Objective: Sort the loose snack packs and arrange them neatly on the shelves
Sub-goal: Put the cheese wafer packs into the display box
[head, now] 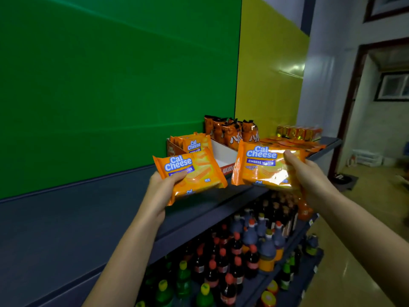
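**Two small stacks of foil cheese-wafer packs held over the top shelf (88, 207).** The left hand (163, 185) pinches the left stack (197, 171) at its lower left corner, with the thumb on the printed face. The right hand (303, 171) grips the right stack (263, 167) by its right edge, thumb on top. Both forearms reach forward and upward, holding the stacks face-up just before the display carton (223, 151), which contains matching packs. The packs appear light, slick and crushable, so a gentle hold at an edge seems best.
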